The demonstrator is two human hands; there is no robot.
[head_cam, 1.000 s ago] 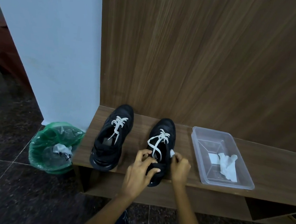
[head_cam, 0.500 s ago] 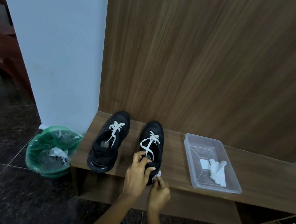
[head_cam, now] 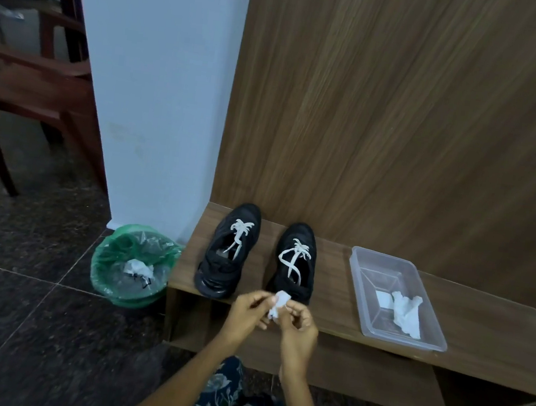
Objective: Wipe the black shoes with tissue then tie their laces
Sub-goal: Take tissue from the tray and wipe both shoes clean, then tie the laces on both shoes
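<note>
- Left hand (head_cam: 247, 314) and right hand (head_cam: 298, 328) together pinch a small crumpled white tissue (head_cam: 277, 307), in front of the bench edge.
- Two black lace-up shoes (head_cam: 296, 261) with loose white laces (head_cam: 293, 257) sit side by side on the brown wooden bench (head_cam: 487, 340).

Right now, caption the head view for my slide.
Both hands, left hand and right hand, hold a tissue before two black shoes.

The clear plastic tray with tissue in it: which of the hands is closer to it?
Right. The right hand is just left of the tray; the left hand lies farther left.
</note>
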